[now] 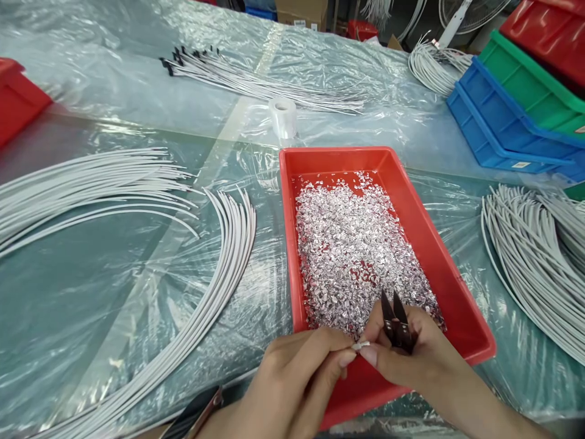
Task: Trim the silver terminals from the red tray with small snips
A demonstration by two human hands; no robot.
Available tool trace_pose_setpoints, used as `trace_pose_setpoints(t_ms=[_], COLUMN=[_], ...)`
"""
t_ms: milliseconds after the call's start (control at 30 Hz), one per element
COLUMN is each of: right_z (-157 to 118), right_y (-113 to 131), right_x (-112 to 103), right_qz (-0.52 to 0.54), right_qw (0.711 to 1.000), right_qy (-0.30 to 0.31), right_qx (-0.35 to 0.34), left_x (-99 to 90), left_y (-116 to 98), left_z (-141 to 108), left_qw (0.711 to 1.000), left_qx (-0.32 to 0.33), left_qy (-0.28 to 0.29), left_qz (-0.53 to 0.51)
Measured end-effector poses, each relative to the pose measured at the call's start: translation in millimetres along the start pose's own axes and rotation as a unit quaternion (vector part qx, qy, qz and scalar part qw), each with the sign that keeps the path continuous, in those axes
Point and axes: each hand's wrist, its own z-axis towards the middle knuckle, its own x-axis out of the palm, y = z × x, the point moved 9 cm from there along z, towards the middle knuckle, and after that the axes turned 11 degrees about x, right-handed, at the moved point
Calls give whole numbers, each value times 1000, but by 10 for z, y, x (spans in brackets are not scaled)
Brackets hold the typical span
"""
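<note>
My left hand (304, 375) pinches the end of a white cable between thumb and fingertips. The short cable tip (362, 345) pokes out toward my right hand (423, 360), whose thumb and index finger close on it. Dark thread snips (397, 323) sit in the right palm and fingers, blades pointing away and apart. Both hands are over the near end of a red tray (450, 274), which holds a spread of small silvery foil scraps (351, 238). My left hand hides most of the held cable.
White cable bundles lie left (91, 177), curving nearer (233, 244), and at the back (256, 82). A grey-white cable coil (534, 244) is at right. A clear tape roll (283, 119) stands behind the tray. Stacked blue bins (512, 131) and a red bin (21, 100) flank the plastic-covered table.
</note>
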Motion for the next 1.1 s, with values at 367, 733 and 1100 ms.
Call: trace_pose_setpoints(t_ms=[367, 733, 1100], right_z=[-36, -45, -52], right_y=[40, 77, 97], right_x=[37, 28, 39], right_qz=[16, 0, 3], right_qw=[1000, 999, 999], right_qy=[18, 6, -1], right_qx=[-18, -34, -51], left_x=[17, 16, 32], left_y=[12, 28, 55], left_z=[-14, -2, -4], left_qw=[996, 994, 992], left_qx=[-76, -90, -102], left_qy=[46, 50, 55], left_qz=[-26, -44, -46])
